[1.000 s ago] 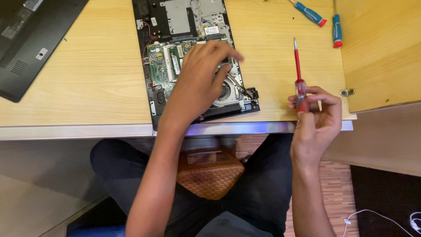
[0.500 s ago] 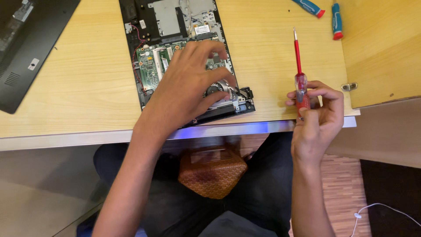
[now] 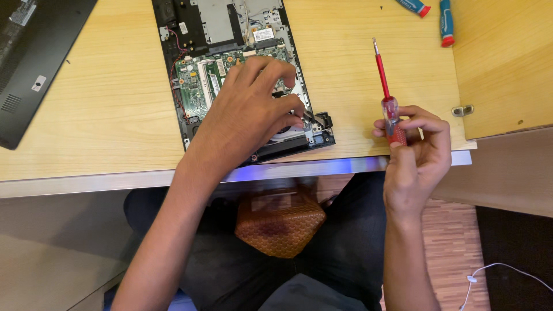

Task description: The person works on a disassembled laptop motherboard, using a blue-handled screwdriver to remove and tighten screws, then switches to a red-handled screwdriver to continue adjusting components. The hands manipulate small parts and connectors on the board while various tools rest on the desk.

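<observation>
- On the pale wooden bench [image 3: 86, 103], an opened laptop [image 3: 230, 34] lay with its circuit board and fan bared, its long axis running away from the person
- The left hand [image 3: 253, 109] rested on the near end of that laptop, fingers curled and pinched at a small part by the fan; what they had hold of could not be told
- The right hand [image 3: 417, 152] hovered over the bench edge, well to the right of the laptop, closed around the clear red handle of a screwdriver [image 3: 387, 95]
- The screwdriver's shaft pointed up and away from the person, roughly parallel to the laptop's long axis, its tip over bare wood
- The left hand was the nearer to the board; the tool lay to its right
- Two blue-handled screwdrivers [image 3: 443, 20] and a black cover panel [image 3: 34, 63] lay at the far corners
</observation>
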